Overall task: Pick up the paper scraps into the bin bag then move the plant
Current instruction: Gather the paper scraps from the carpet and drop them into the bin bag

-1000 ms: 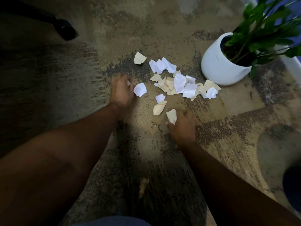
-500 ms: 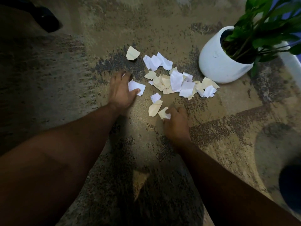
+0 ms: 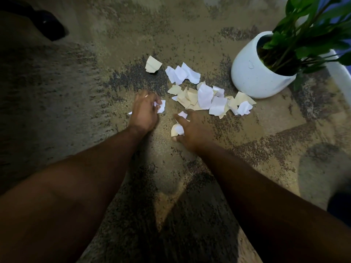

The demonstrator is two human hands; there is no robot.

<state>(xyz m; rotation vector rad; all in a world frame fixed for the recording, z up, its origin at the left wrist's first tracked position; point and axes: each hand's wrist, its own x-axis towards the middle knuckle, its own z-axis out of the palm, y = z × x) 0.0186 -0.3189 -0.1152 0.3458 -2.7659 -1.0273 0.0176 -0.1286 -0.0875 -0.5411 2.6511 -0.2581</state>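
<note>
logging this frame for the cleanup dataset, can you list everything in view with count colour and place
paper scraps: many, too overlapped to count exactly, white and cream, loose pile on the rug at centre, just left of the pot
lone scrap: one, cream, on the rug at the far left edge of the pile
plant: one, green leaves, upper right, growing out of the pot
pot: one, white, upper right on the rug
rug: one, tan with dark speckled patches, under everything
dark object: one, black, upper left corner, too dim to identify
left hand: one, closed around a white scrap, left of the pile
right hand: one, gripping cream and white scraps, near edge of the pile
</note>
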